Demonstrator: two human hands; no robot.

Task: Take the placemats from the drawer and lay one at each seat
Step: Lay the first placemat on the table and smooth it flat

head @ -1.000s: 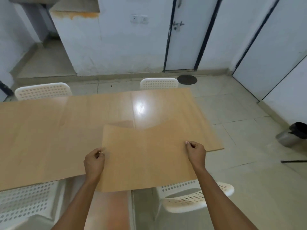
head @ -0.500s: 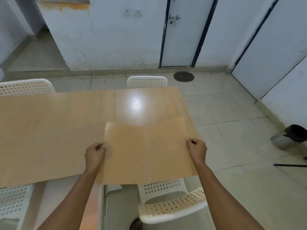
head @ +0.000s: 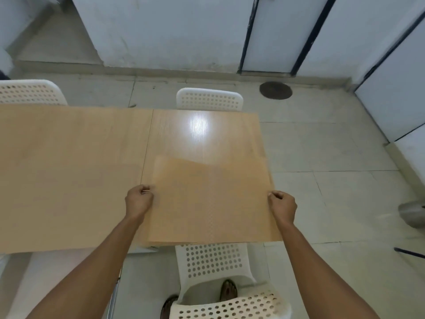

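A tan placemat (head: 211, 203), nearly the same colour as the wooden table (head: 69, 169), hangs low over the table's near right corner. My left hand (head: 139, 200) pinches its left edge and my right hand (head: 282, 204) pinches its right edge. The mat's far edge sags toward the tabletop and its near edge juts slightly past the table's front edge. A white perforated chair (head: 218, 279) stands directly below, at this seat.
Another white chair (head: 209, 99) faces me across the table, and a third (head: 30, 92) is at the far left. A round floor drain (head: 275, 90) lies near the door. A grey bin (head: 412, 212) sits on the floor at right. My feet show under the near chair.
The placemat has come down and moved toward the table's right corner, held in both hands. My view has tipped downward, so the near chair sits right under me.
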